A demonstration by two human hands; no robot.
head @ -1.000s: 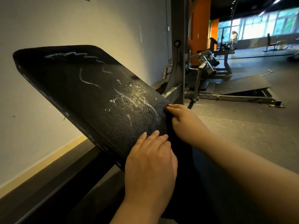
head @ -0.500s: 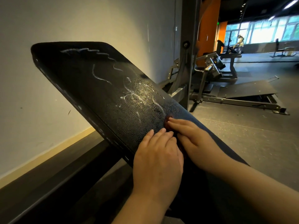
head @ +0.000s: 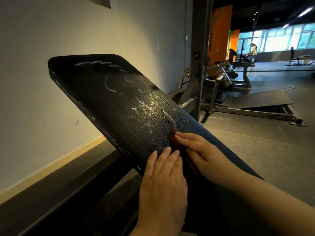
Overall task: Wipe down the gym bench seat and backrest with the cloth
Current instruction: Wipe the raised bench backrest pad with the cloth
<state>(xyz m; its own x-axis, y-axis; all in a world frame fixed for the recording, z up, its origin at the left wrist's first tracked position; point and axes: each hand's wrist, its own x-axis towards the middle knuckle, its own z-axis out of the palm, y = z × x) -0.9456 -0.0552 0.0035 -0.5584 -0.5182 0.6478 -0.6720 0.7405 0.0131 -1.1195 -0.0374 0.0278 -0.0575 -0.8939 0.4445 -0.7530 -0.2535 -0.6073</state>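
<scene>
left hand [head: 163,181] lies flat at the tilted backrest's [head: 95,92] near left edge, fingers straight, holding nothing. right hand [head: 199,150], just beside, presses flat too; whether the reddish patch [head: 173,132] at its fingertips is cloth, i cannot tell. white streaks [head: 148,108] cross the open pad beyond.

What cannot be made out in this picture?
Head view only.
- Seat: out of sight, behind the arms and the bottom edge.
- Cloth: dark, under the right hand, blends into the backrest; outline unclear.
- Left hand: palm hidden by its own back.
- Figure at the windows: too small.
</scene>
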